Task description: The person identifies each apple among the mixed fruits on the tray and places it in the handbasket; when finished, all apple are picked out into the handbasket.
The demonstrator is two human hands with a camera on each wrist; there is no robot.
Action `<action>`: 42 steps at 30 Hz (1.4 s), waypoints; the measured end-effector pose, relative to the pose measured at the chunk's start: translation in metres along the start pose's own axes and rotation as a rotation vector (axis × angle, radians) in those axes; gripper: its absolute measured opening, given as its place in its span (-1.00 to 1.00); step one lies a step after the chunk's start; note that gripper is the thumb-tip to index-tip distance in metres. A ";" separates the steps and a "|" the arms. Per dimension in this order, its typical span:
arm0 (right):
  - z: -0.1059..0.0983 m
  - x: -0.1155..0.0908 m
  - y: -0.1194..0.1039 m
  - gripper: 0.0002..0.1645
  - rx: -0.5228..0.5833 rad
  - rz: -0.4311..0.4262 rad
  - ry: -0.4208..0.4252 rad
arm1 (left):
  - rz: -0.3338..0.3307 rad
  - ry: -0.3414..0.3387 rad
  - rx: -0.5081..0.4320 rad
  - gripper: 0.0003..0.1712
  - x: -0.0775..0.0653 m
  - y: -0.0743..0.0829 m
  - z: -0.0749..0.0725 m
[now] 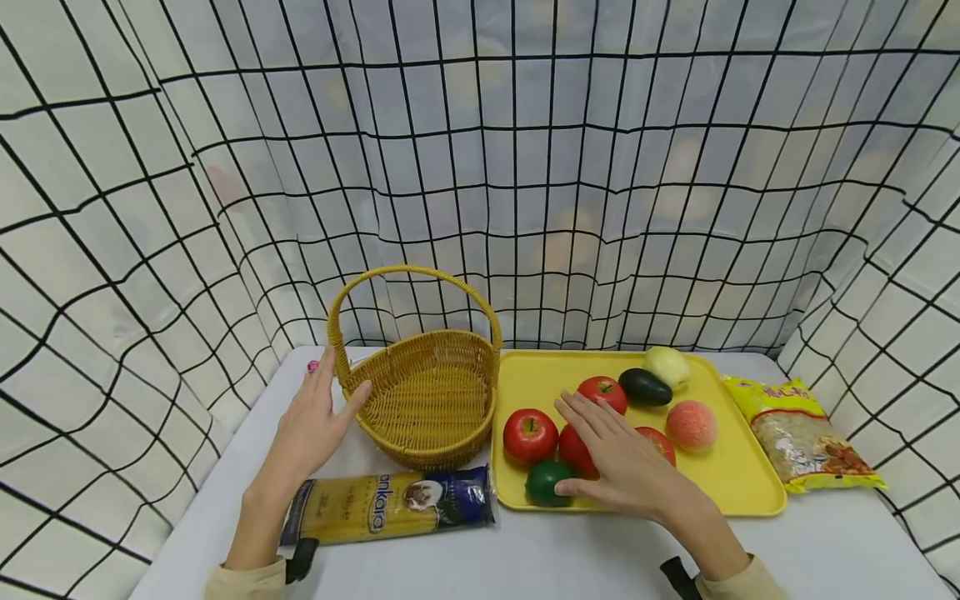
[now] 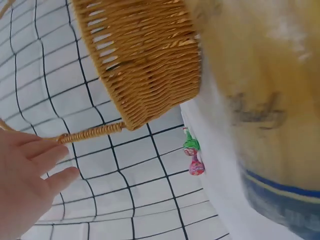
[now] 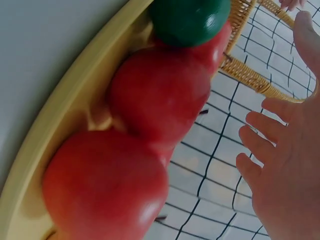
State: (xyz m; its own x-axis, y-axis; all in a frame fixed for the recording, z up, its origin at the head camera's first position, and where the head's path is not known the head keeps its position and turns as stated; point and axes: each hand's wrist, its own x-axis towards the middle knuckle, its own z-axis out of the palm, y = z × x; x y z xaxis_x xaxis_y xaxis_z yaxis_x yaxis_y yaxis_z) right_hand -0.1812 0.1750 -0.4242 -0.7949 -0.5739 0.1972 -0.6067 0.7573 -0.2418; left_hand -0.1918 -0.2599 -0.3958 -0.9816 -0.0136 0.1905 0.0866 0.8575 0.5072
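My left hand (image 1: 311, 421) is beside the left side of a wicker basket (image 1: 420, 454) with a tall arched handle, fingers straight and thumb spread, gripping nothing. In the left wrist view the left hand (image 2: 25, 180) overlaps the foot of the handle (image 2: 95, 133). Over the front of a yellow tray (image 1: 742, 487) hovers my right hand (image 1: 626, 462), its fingers extended and holding nothing. Below and around it lie several red apples (image 1: 530, 437) and a dark green round fruit (image 1: 546, 483). The right wrist view has the right hand (image 3: 285, 155) apart from the apples (image 3: 160, 95).
Farther back on the tray are a dark oval fruit (image 1: 645, 387), a pale green fruit (image 1: 667, 368) and a peach (image 1: 692, 426). A pasta packet (image 1: 390, 504) lies before the basket, a yellow food bag (image 1: 806, 433) at right. Wrapped lollipops (image 2: 193, 152) sit left; black netting (image 1: 517, 167) surrounds the table.
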 end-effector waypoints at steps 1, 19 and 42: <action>0.001 0.003 -0.002 0.26 0.006 -0.003 -0.004 | -0.014 0.006 -0.007 0.08 0.002 -0.002 -0.002; 0.010 0.036 -0.020 0.22 0.021 -0.050 0.019 | -0.037 -0.028 -0.432 0.14 0.035 -0.033 0.010; 0.017 0.083 -0.031 0.10 0.092 0.033 -0.147 | -0.001 -0.028 -0.467 -0.04 0.038 -0.038 0.012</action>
State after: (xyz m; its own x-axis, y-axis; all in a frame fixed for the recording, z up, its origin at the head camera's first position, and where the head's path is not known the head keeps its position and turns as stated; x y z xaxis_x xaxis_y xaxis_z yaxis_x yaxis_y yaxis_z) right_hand -0.2282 0.0988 -0.4167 -0.8035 -0.5933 0.0482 -0.5730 0.7489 -0.3330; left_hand -0.2342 -0.2867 -0.4173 -0.9854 0.0053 0.1700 0.1465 0.5342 0.8326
